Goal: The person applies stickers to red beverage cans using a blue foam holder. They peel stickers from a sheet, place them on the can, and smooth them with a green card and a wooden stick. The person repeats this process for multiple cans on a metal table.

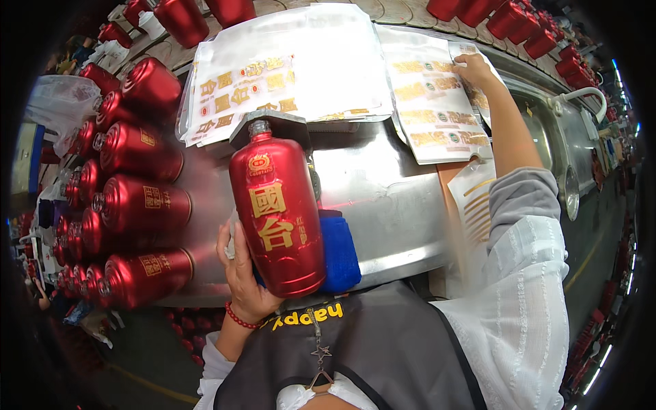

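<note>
- Left hand (240, 270) wraps round the lower left side of a red bottle (279, 215); fingers curled on the bottle's side, palm against it, firm hold.
- Bottle: metallic red w/ gold characters on the front, stands roughly upright, tilted a bit, neck up, no cap on; sits at the near edge of the steel bench (383, 198), centre of view.
- Blue cloth (339, 249) just right of the bottle, touching it, partly behind it.
- Small grey block (270, 126) behind the bottle's neck, on the bench.
- Red bead bracelet (239, 319) on the left wrist.
- Right hand (475, 68) stretched far out to the upper right, fingers down on the top edge of a sheet of gold stickers (437, 102); fingertips pressed on the sheet, can't tell if anything is pinched.
- More sticker sheets (273, 75) under clear film lie at the back of the bench, left of that sheet.
- A peeled backing strip (475, 195) lies beside the right forearm, on the brown bench edge.
- Stack of red bottles (137, 205) lying on their sides at the left, necks pointing left, close to the held bottle but apart.
- More red bottles (519, 20) in rows along the top right.
- Person wears a dark apron (383, 342) and white sleeve (526, 294).
</note>
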The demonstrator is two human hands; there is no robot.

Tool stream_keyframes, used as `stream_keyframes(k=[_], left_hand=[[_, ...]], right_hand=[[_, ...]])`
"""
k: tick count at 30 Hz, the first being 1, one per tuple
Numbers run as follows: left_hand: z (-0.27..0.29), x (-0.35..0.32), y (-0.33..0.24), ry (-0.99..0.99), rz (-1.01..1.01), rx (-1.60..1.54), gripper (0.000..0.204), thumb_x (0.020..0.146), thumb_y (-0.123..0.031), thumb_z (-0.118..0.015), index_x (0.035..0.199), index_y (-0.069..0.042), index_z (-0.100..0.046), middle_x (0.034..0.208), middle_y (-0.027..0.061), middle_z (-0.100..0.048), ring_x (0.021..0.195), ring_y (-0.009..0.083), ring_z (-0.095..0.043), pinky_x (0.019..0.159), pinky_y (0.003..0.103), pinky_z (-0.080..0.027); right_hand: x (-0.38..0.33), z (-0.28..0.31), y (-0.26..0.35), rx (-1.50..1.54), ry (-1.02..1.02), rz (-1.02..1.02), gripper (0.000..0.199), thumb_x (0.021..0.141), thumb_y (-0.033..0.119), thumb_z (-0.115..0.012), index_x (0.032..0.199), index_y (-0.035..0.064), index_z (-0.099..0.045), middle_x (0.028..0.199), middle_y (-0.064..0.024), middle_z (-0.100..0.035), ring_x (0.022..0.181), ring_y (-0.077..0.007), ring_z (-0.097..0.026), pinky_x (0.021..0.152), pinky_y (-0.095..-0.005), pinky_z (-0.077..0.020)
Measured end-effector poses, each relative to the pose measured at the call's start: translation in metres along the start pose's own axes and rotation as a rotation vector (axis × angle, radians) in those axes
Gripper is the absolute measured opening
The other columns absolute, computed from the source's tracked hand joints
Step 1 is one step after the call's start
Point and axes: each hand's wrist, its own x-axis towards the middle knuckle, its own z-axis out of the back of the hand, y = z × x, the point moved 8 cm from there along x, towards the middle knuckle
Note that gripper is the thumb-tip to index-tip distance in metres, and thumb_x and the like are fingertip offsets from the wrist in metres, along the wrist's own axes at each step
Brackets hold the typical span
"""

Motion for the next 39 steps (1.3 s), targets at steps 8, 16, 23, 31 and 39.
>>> stream_keyframes(k=[8,16,23,31,39], left_hand=[[-0.001,-0.003,0.006,-0.043,0.014,-0.036,0.101,0.081,-0.037,-0.08,0.152,0.012,-0.027,0.136,0.024,-0.058,0.13,0.0506,-0.045,0.111,0.059,-0.029],[0.0,0.003,0.003,-0.031,-0.036,-0.09,0.104,0.079,-0.036,-0.081,0.153,0.012,-0.025,0.133,0.02,-0.063,0.124,0.0426,-0.055,0.113,0.058,-0.029],[0.003,0.006,-0.002,-0.031,-0.034,-0.08,0.107,0.081,-0.048,-0.078,0.151,0.012,-0.025,0.139,0.0239,-0.057,0.127,0.0392,-0.055,0.116,0.057,-0.025],[0.052,0.032,0.004,-0.162,-0.025,-0.277,0.068,0.093,-0.045,-0.066,0.14,0.002,-0.05,0.143,0.0228,-0.05,0.134,0.0358,-0.044,0.114,0.045,-0.031],[0.062,0.147,-0.035,0.197,-0.101,-0.914,0.062,0.091,-0.016,-0.067,0.146,0.0,-0.042,0.141,0.0135,-0.053,0.129,0.0212,-0.053,0.105,0.034,-0.045]], right_hand=[[0.024,0.004,0.024,0.027,0.072,-0.118,0.04,0.08,0.042,-0.085,0.095,0.0086,-0.069,0.087,-0.0068,-0.066,0.078,-0.0182,-0.059,0.064,-0.0409,-0.0513],[0.055,0.003,-0.006,-0.164,0.143,-0.046,0.048,0.076,0.044,-0.078,0.112,0.0125,-0.074,0.117,-0.014,-0.072,0.106,-0.0295,-0.069,0.087,-0.0433,-0.0562],[-0.008,0.087,0.112,-0.218,-0.221,0.473,0.025,0.086,0.028,-0.07,0.089,0.0028,-0.068,0.086,-0.0196,-0.065,0.085,-0.0356,-0.064,0.077,-0.0443,-0.0521],[-0.23,0.211,0.307,-0.141,-0.318,0.826,0.014,0.093,0.014,-0.066,0.087,0.002,-0.065,0.102,-0.0138,-0.06,0.098,-0.0242,-0.06,0.087,-0.0376,-0.0491],[-0.335,0.271,0.363,0.037,-0.275,1.011,0.023,0.097,0.023,-0.066,0.093,0.0004,-0.066,0.117,-0.0127,-0.061,0.105,-0.0227,-0.061,0.089,-0.0369,-0.048]])
